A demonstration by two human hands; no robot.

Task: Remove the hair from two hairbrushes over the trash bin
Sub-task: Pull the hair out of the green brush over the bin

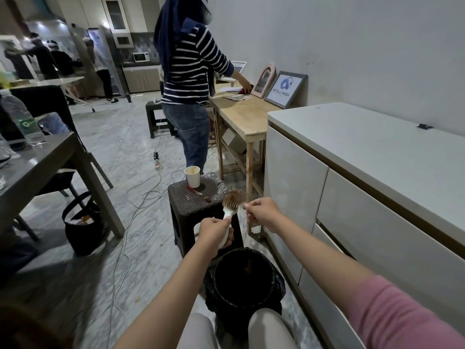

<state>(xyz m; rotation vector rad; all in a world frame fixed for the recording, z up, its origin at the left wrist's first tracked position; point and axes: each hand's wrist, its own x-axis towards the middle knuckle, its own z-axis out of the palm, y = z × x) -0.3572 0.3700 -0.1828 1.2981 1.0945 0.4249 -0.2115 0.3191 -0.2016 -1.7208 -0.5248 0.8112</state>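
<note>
One black-lined trash bin [242,278] holds a brownish hair clump [248,267].

From the head camera I see both my forearms bare from wrist to above the elbow. The right arm ends in a pink sleeve [392,313], soft knit-looking fabric pushed up near the elbow. No sleeve shows on the left arm within the frame. Neither the left hand [214,231] nor the right hand [263,212] shows any ring or watch. Below, my two knees are covered by light beige trousers [266,328].
</note>
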